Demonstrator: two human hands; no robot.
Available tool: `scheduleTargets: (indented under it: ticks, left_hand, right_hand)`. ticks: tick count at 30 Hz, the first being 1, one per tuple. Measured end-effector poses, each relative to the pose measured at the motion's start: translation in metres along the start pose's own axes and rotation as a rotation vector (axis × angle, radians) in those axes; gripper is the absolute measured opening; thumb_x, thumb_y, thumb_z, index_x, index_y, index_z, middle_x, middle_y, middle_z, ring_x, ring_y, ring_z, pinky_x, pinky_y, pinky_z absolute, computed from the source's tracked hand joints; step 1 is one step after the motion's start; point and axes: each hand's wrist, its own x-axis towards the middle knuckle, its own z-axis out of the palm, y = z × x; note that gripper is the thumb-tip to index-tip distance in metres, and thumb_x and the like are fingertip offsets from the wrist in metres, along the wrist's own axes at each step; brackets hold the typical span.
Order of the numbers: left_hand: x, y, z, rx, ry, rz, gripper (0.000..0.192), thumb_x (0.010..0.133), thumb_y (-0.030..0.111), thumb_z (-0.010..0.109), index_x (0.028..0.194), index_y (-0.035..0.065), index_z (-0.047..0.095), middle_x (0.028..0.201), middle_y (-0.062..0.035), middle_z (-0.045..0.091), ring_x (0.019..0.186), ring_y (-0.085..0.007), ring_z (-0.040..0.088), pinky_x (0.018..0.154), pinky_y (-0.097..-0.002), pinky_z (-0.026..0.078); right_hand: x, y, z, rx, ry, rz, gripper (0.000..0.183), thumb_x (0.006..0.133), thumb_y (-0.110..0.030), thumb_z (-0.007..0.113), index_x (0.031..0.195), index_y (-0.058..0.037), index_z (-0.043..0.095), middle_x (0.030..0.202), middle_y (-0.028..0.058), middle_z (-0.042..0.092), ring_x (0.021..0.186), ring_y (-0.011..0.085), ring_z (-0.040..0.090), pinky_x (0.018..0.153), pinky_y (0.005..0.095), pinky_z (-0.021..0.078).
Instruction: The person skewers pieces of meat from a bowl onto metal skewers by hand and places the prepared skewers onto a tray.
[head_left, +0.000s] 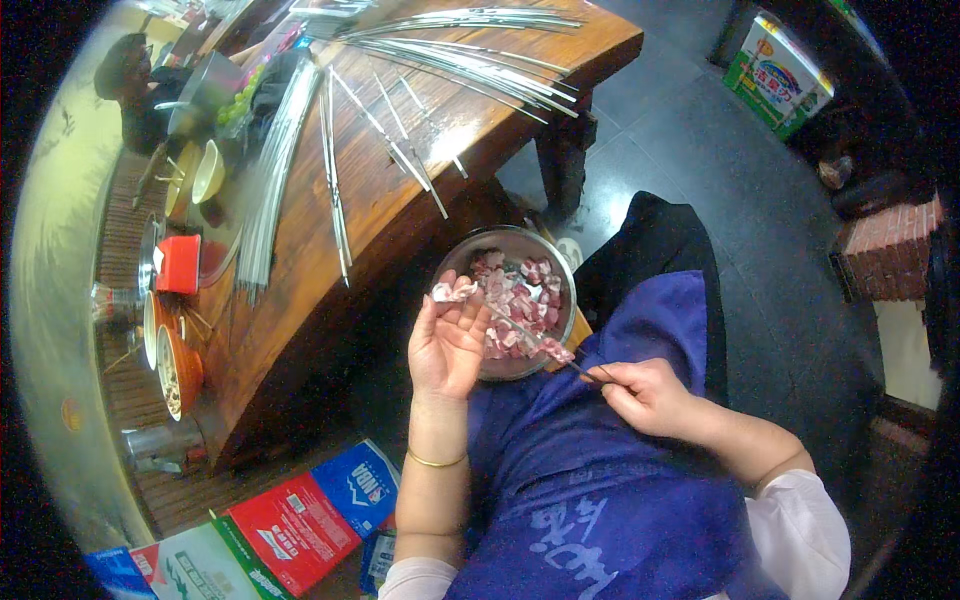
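My left hand (452, 337) is palm up over the near left side of a round metal bowl (568, 262), with a piece of raw meat (454, 290) at its fingertips. The bowl holds many chunks of raw meat (517, 296). In my right hand (645, 394), between thumb and fingers, is the end of a thin metal skewer (525, 331). It slants up and left over the bowl, and meat (555, 349) is threaded on it close to my right fingers. Its far end lies near my left fingers; the tip is hard to make out.
A wooden table (300, 315) bears bundles of metal skewers (281, 172), bowls (180, 371) and a red box (178, 264). Cartons (292, 532) lie below it at lower left. Another person (131, 90) is at the far left. A printed carton (780, 79) stands on the floor at upper right.
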Motion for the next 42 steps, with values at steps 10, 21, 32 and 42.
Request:
scheduleTargets:
  ticks: [10,21,32,42]
  left_hand:
    - [0.0,-0.005,0.0,0.113,-0.034,0.019,0.039,0.095,0.032,0.041,0.12,0.0034,0.047,0.107,-0.0111,0.059,0.098,-0.0234,0.058,0.09,-0.0397,0.046]
    - [-0.002,-0.008,0.002,0.283,-0.031,0.095,0.031,0.091,0.021,0.05,0.114,0.0009,0.051,0.1,-0.0124,0.061,0.092,-0.0239,0.061,0.083,-0.0367,0.051]
    - [-0.005,0.01,0.01,0.419,-0.12,0.103,0.031,0.091,0.022,0.051,0.113,0.0006,0.051,0.097,-0.0131,0.062,0.089,-0.0249,0.062,0.079,-0.0383,0.053]
    - [-0.001,0.008,0.01,0.275,-0.097,0.064,0.024,0.09,0.022,0.052,0.109,0.0075,0.055,0.11,-0.0115,0.06,0.099,-0.0258,0.06,0.084,-0.0393,0.05]
  right_hand:
    - [0.004,0.006,0.002,0.012,0.021,-0.004,0.024,0.08,-0.012,0.053,0.102,-0.0061,0.063,0.085,0.0144,0.065,0.075,0.0268,0.066,0.066,0.0345,0.0526]
    - [0.002,0.009,0.004,0.018,0.058,-0.044,0.025,0.08,-0.012,0.053,0.102,-0.0058,0.063,0.085,0.0151,0.065,0.074,0.0277,0.065,0.066,0.0349,0.0528]
    - [0.007,0.006,-0.009,-0.084,0.019,-0.078,0.027,0.078,-0.013,0.055,0.103,-0.0098,0.063,0.078,0.0141,0.064,0.066,0.0276,0.064,0.059,0.0347,0.0515]
    - [0.008,0.008,-0.003,-0.094,0.026,-0.078,0.027,0.078,-0.012,0.055,0.104,-0.0097,0.063,0.081,0.0135,0.065,0.068,0.0273,0.065,0.062,0.0342,0.0521]
